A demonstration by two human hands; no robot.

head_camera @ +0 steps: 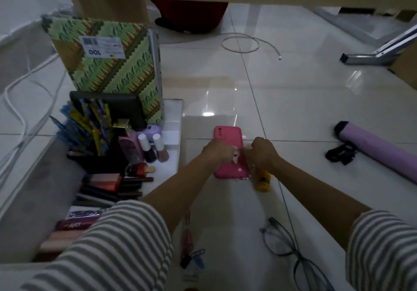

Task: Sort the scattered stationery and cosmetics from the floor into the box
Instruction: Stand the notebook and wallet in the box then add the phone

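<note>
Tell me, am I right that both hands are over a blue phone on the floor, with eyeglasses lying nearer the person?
Not quite. The head view shows the phone is pink, not blue. The rest holds: the left hand and right hand are both over it on the floor, and the eyeglasses lie nearer the person.

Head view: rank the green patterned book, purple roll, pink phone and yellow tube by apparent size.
1. green patterned book
2. purple roll, cut off by the frame edge, so its full extent is unsure
3. pink phone, partly covered
4. yellow tube, partly covered
</note>
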